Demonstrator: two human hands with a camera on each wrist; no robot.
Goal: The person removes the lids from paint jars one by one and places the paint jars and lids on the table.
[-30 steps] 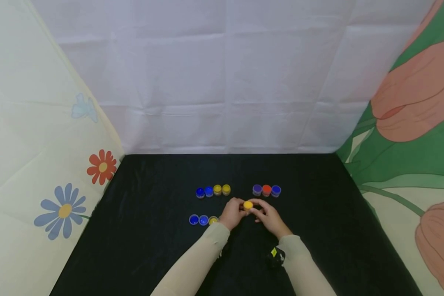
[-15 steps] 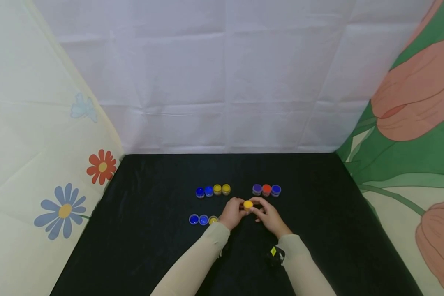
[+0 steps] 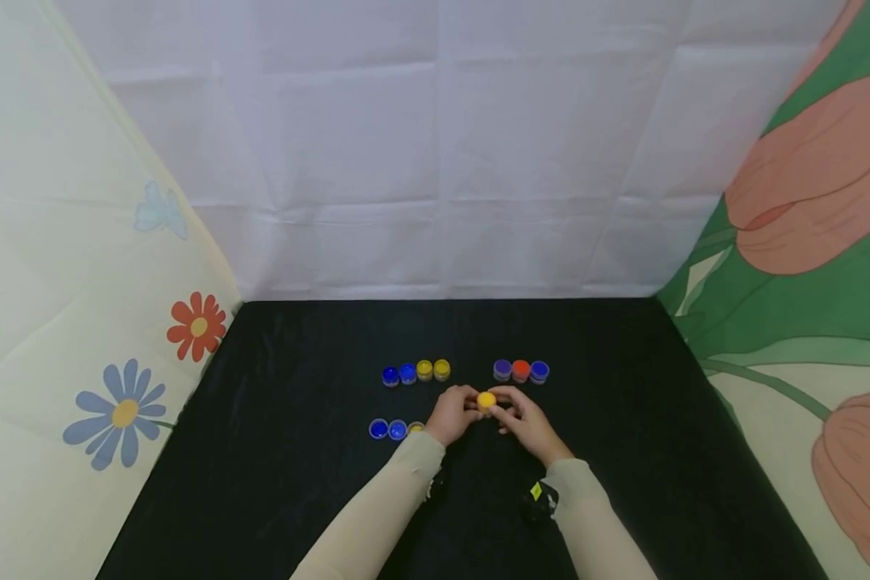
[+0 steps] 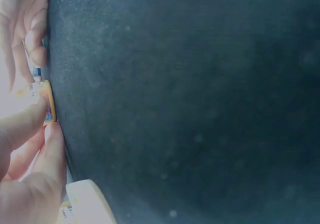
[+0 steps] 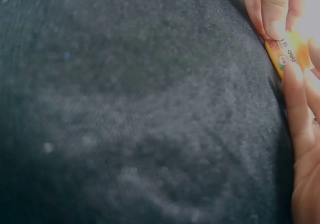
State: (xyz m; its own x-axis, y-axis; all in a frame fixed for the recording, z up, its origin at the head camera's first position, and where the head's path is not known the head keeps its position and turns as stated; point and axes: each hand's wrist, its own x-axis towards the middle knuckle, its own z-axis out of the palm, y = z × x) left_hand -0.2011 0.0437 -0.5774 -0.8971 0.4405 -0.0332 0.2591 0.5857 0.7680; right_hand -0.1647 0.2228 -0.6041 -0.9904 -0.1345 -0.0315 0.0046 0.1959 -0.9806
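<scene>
A small yellow paint jar (image 3: pixel 486 401) is between both hands over the middle of the black table. My left hand (image 3: pixel 455 415) pinches it from the left with thumb and fingers. From the right, thumb and fingers of my right hand (image 3: pixel 531 428) grip the same jar. In the left wrist view the yellow jar (image 4: pixel 49 101) shows its printed label and rim. The right wrist view has the jar (image 5: pixel 285 54) at the right edge, fingertips on both its sides. Glare hides part of it in both wrist views.
Behind the hands stand two blue jars (image 3: pixel 408 374) and two yellow jars (image 3: pixel 442 370) in a row. Farther right are a purple jar (image 3: pixel 503 370), a red jar (image 3: pixel 520 371) and a blue-purple jar (image 3: pixel 540 372). Nearer, blue jars (image 3: pixel 379 429) and a yellow jar (image 3: pixel 416 427) adjoin my left sleeve.
Both hands keep their grip on the yellow jar almost without moving. My left forearm has shifted slightly left, covering more of the near yellow jar. The head view has shifted slightly.
</scene>
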